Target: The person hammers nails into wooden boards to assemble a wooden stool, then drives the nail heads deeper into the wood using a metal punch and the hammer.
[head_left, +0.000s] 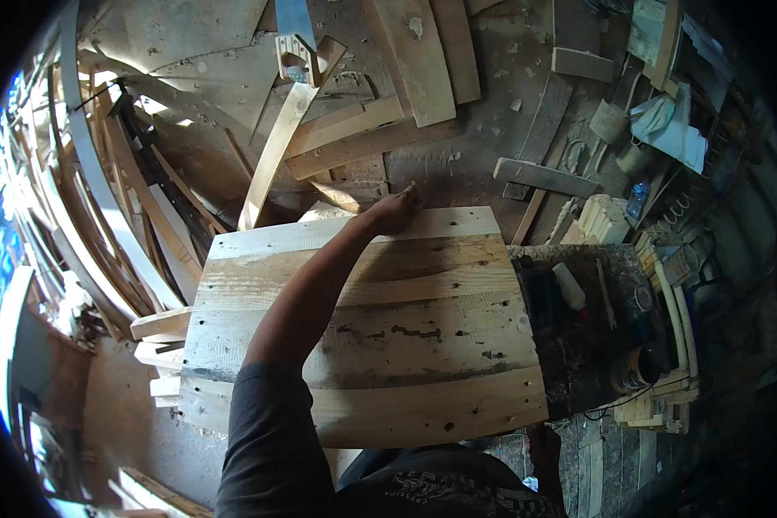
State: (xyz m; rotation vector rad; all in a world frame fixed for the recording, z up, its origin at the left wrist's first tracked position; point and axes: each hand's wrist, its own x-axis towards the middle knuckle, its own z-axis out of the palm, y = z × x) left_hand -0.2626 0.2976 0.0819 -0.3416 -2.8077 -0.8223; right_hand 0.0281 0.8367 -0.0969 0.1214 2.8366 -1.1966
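A panel of pale wooden boards lies in front of me, its boards running side to side, with dark nail holes and knots. My left arm reaches across it. At the far edge of the panel is my left hand, fingers curled closed; whatever is in them, if anything, is too small to make out. Low and in shadow beside the near right corner hangs my right hand. Its fingers are too dark to read.
To the right, a dark bench surface bears a white-and-red bottle and a round can. Beyond the panel, a handsaw rests by a narrow plank and loose boards. Stacked timber crowds the left.
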